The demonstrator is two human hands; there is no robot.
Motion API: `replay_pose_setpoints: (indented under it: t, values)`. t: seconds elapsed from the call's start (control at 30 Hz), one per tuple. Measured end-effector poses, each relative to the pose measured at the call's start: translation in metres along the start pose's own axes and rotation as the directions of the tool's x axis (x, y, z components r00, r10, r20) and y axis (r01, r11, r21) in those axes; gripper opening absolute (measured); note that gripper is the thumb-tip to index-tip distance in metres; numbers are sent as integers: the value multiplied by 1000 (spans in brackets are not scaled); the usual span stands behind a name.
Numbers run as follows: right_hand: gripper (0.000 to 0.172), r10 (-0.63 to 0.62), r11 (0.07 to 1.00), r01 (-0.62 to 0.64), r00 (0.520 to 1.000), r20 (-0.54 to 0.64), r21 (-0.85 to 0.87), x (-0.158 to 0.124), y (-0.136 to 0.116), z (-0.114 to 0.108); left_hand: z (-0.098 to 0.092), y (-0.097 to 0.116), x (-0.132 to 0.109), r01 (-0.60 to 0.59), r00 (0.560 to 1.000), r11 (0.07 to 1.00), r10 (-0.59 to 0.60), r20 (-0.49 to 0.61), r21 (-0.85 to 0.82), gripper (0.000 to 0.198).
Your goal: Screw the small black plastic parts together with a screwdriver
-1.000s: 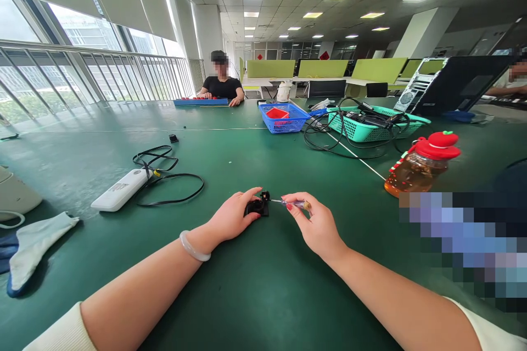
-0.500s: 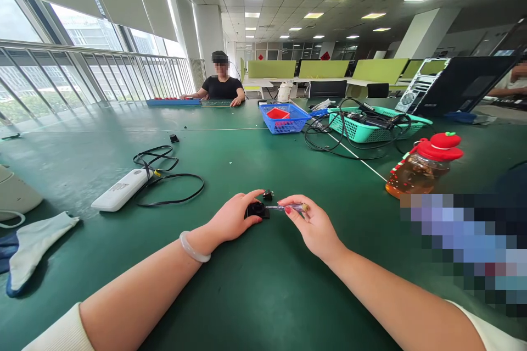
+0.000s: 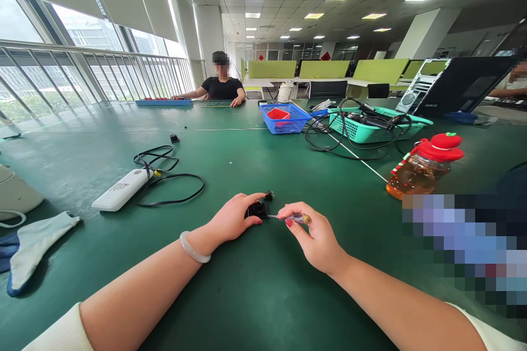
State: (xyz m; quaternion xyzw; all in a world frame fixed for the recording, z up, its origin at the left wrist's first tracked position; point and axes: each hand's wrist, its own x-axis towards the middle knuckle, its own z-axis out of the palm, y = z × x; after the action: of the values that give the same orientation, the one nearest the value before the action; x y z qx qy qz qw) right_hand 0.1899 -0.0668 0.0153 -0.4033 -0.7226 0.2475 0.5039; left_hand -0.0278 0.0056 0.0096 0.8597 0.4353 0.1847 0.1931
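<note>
My left hand (image 3: 233, 218) is closed around a small black plastic part (image 3: 258, 209) on the green table (image 3: 263, 285), thumb on the near side and fingers on the far side. A second small black piece (image 3: 268, 195) lies just beyond it, by my left index fingertip. In my right hand (image 3: 315, 235) is a screwdriver (image 3: 300, 219) with a clear handle and a yellowish end, pinched between thumb and fingers. Its thin shaft points left at the black part's right edge; whether the tip touches is too small to tell.
A white power strip (image 3: 122, 190) with a looped black cable lies left. Farther off are a blue basket (image 3: 284, 126), a teal basket (image 3: 360, 132) of cables and a seated person (image 3: 222, 87). A red-lidded bottle (image 3: 424, 172) stands right; a glove (image 3: 39, 255) lies left.
My right hand and the screwdriver have shifted slightly toward me, and its tip sits lower along the part's right edge. The left hand stays in place. The far person's blue tray has slid left.
</note>
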Motion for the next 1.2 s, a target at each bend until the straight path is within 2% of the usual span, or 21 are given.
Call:
replay_pose_setpoints:
  t: [0.17, 0.3, 0.47, 0.53, 0.7, 0.83, 0.97, 1.1, 1.13, 1.2]
  values:
    - [15, -55, 998, 54, 996, 67, 23, -2, 3, 3, -1, 0, -1, -9, 1000, 1000, 9, -1, 5, 63]
    - [9, -50, 999, 48, 995, 91, 25, -1, 3, 3, 0, -1, 0, -1, 1000, 1000, 0, 7, 11, 62]
    - [8, -123, 991, 126, 991, -48, 50, 1, 1, -1, 0, 0, -1, -10, 1000, 1000, 10, -1, 7, 60]
    - [8, -90, 995, 94, 992, -83, 40, 2, 2, -2, 0, 1, -1, -14, 1000, 1000, 14, -5, 5, 60]
    - [13, 79, 994, -73, 994, -72, 76, 6, 3, -1, 1, -1, -2, -23, 1000, 1000, 23, -12, -2, 57]
    - [16, 141, 987, -134, 987, -81, 91, 7, 2, 0, 2, -2, -1, -36, 999, 999, 36, -23, -5, 53]
    - [14, 114, 990, -106, 990, -83, 96, 8, 4, -2, -2, 5, -2, -65, 992, 998, 66, -107, 4, 42]
    - [13, 22, 999, -7, 959, -284, 54, 13, 17, -8, -5, 7, -2, 14, 964, 999, 0, -267, 51, 34]
    - [14, 33, 998, -17, 947, -319, 52, 15, 21, -9, -5, 6, -1, 40, 955, 997, -19, -295, 66, 34]
    - [19, 107, 993, -84, 942, -318, 83, 18, 29, -10, -4, 2, 0, 90, 948, 991, -55, -314, 98, 34]
